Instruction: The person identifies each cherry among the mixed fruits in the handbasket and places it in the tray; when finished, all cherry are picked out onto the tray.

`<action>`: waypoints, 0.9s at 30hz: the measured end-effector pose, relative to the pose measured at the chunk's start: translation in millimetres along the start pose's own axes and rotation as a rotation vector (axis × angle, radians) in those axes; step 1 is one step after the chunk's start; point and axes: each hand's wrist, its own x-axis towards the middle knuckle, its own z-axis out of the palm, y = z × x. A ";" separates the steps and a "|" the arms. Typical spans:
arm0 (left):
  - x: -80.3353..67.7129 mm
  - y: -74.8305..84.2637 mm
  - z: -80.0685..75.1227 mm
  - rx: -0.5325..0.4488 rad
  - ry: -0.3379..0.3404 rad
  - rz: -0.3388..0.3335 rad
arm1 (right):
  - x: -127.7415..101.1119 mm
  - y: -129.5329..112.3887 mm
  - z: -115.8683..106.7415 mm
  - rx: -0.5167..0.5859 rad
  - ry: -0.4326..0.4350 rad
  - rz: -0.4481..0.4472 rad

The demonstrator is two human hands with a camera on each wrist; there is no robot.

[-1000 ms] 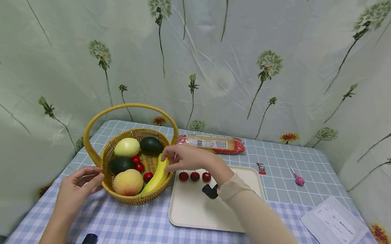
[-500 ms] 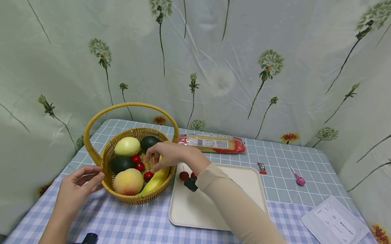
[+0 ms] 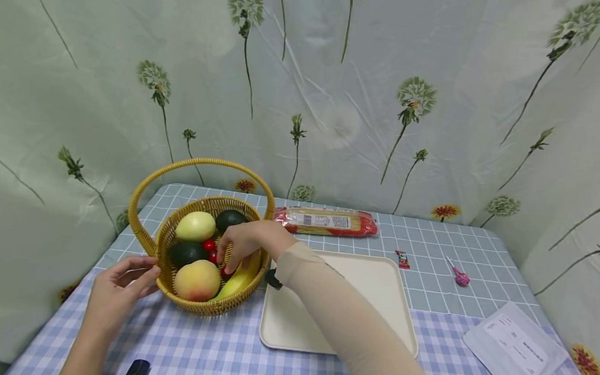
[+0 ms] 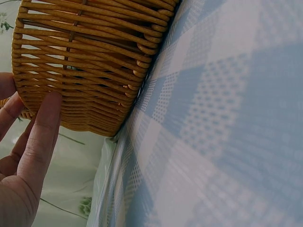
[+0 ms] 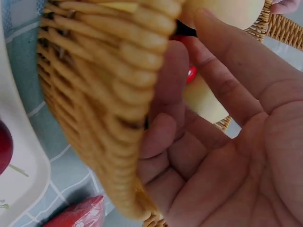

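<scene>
A wicker basket (image 3: 198, 306) with a hoop handle holds a peach (image 3: 196, 280), a banana (image 3: 238, 280), two avocados (image 3: 185, 253), a pale green fruit (image 3: 196, 226) and red cherries (image 3: 210, 245). My right hand (image 3: 230, 256) reaches down into the basket. In the right wrist view its thumb and a finger (image 5: 170, 71) close round a red cherry (image 5: 191, 73) beside the banana (image 5: 206, 101). My left hand (image 3: 137, 277) rests at the basket's left side, with straight fingers (image 4: 45, 123) against the woven wall (image 4: 90, 56).
A cream tray (image 3: 320, 326) lies right of the basket, and my arm hides its far left corner. One dark cherry (image 5: 4, 151) shows on the tray. A red noodle pack (image 3: 329, 221), a small candy (image 3: 401, 259), a pink lollipop (image 3: 457, 276) and a white packet (image 3: 513, 349) lie farther right.
My right hand has moved left from above the tray's cherries into the basket and lowered its fingertips among the cherries. The left hand has stayed at the basket's side.
</scene>
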 end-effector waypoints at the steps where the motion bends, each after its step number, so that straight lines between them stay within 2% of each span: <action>1: 0.0 0.1 -0.1 -0.001 0.001 -0.001 | 1.1 -1.2 -0.3 0.006 -0.005 0.014; 10: 0.3 -0.9 -1.1 -0.002 -0.005 0.010 | 4.2 -11.6 0.4 0.065 -0.056 0.120; 27: 0.7 -1.9 -1.1 0.028 0.001 0.003 | 12.2 -15.7 6.4 0.041 -0.080 0.166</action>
